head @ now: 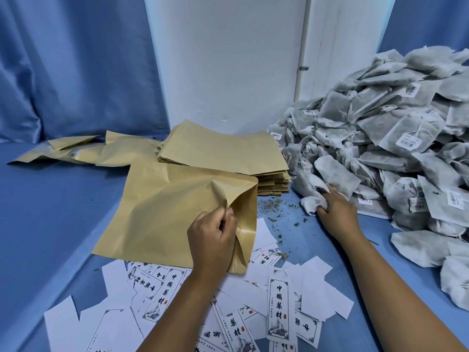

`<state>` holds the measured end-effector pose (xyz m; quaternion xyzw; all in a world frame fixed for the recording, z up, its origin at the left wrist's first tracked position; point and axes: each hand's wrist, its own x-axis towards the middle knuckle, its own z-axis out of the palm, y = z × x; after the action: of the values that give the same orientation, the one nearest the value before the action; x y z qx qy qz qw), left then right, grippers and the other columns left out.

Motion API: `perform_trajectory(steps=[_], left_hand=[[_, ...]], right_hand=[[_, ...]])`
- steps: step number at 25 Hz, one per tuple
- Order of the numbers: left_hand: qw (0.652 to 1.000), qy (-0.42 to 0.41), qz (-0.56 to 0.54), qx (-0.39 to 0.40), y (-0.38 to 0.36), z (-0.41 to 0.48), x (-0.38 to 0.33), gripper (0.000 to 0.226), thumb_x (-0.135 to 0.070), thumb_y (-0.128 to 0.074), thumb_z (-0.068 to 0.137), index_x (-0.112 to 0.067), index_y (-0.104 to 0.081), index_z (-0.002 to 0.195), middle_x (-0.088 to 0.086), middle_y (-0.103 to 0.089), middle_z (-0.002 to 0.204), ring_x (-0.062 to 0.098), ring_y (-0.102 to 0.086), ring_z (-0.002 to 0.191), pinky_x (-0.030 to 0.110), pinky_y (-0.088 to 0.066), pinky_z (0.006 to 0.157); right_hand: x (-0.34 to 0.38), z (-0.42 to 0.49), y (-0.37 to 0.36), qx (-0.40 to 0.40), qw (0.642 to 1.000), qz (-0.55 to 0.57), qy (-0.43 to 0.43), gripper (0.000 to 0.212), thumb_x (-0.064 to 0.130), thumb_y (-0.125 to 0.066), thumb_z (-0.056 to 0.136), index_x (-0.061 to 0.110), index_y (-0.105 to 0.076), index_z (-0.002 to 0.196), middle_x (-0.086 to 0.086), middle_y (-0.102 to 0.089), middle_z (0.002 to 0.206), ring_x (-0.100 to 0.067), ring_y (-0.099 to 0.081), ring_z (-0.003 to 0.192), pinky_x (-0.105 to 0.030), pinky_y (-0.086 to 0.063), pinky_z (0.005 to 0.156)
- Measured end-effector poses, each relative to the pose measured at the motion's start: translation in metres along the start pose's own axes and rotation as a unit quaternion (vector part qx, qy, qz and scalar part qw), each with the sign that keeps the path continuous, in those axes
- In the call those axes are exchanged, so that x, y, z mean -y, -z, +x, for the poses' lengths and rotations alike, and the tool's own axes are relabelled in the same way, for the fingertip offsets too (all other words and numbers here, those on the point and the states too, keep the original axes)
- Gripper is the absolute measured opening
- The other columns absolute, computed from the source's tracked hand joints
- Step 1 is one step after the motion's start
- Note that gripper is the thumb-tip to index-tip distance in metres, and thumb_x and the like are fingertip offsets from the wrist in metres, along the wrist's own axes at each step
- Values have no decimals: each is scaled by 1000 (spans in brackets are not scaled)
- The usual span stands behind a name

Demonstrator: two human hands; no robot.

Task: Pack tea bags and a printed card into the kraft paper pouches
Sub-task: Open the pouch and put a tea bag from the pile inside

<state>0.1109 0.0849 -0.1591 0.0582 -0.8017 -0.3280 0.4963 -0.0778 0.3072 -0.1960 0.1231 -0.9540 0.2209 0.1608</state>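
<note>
Far left, against the blue curtain (76,59): a few kraft pouches (76,151) lying loose and crumpled on the blue table cover (50,212), probably set aside out of the working area; whether filled, impossible to tell. Just right of them, a neat stack of flat pouches (225,153), close enough to draw from one at a time.

In front of the stack, one open pouch (172,212) lying flat with its mouth turned to the right, towards the tea. Left hand (213,240) at that mouth, thumb and curled fingers pinching the upper lip and lifting it, evidently to keep the opening gaping for loading. Nothing visible inside yet.

Below and around the left forearm, printed cards (278,311) strewn face up and face down, some under the pouch's edge: within easy reach for the last step, not yet touched.

Between pouch and heap, loose dried herb crumbs (274,207) on the cover, likely shed from the bags.

Right hand (335,209) at the foot of the big pile of tea bags (393,128), fingers curled round a small clutch of bags (327,184), seemingly two or three; exact count not clear. Grab made at the near edge of the heap, giving a short path across to the held-open mouth.
</note>
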Motion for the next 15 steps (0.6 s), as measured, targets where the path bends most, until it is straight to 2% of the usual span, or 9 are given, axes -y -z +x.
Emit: perform_trajectory(steps=[3,5,6,7,8,9,11,13,15], left_hand=[[1000,4,-4,-3,-1,0,1,37,-30,-42,87,-20,-22,58,-11,-15,48,15,-21,49,28,-20,50],[1000,6,-11,-8,0,2,1,37,-31,-42,87,-19,-23,58,-11,-15,49,17,-20,50,28,-20,50],[1000,9,-14,-12,0,3,1,37,-31,-42,87,-19,-23,58,-11,-15,49,18,-20,50,28,-20,50],[1000,11,-16,-16,0,4,1,37,-30,-42,87,-19,-23,58,-11,-15,49,18,-20,50,28,-20,51],[1000,12,-17,-19,1,5,1,37,-30,-42,87,-19,-23,58,-11,-15,49,17,-20,50,28,-20,51],[1000,12,-15,-22,1,5,1,37,-30,-42,87,-19,-23,57,-11,-15,49,15,-20,49,27,-20,50],[1000,11,-15,-25,3,5,0,37,-27,-45,87,-19,-26,56,-11,-17,48,15,-22,49,30,-21,49],[999,19,-35,-23,3,4,1,39,-24,-48,86,-14,-30,54,-6,-24,46,18,-25,49,35,-26,47],[998,18,-51,-27,4,3,0,38,-24,-46,87,-15,-30,54,-5,-23,47,17,-24,48,36,-26,45]], right_hand=[[18,-4,14,-116,982,145,36,30,1,-55,84,9,-65,111,-8,-63,111,-25,-57,95,-28,-37,73],[37,-8,31,-101,942,318,42,22,-2,-57,85,11,-67,99,3,-64,88,-10,-56,76,-17,-38,61],[49,-12,42,-52,892,448,28,21,0,-60,84,13,-69,97,7,-65,83,-4,-59,71,-12,-43,60],[57,-17,54,20,815,580,12,18,6,-67,80,16,-71,94,8,-69,79,-3,-63,68,-14,-49,60],[63,-21,65,95,740,665,10,18,17,-78,70,18,-74,87,4,-71,76,-6,-67,66,-18,-53,59],[67,-27,72,160,698,698,18,27,28,-86,56,17,-76,79,0,-72,73,-9,-68,63,-20,-55,56],[79,-40,82,272,703,656,34,38,32,-93,42,15,-77,71,-3,-71,68,-10,-67,59,-19,-53,52],[94,-48,78,335,783,519,69,13,15,-83,63,18,-77,74,-3,-71,71,-11,-63,61,-21,-49,57],[109,-51,68,301,874,375,69,24,0,-67,78,22,-76,76,-6,-68,70,-16,-57,63,-29,-41,59]])
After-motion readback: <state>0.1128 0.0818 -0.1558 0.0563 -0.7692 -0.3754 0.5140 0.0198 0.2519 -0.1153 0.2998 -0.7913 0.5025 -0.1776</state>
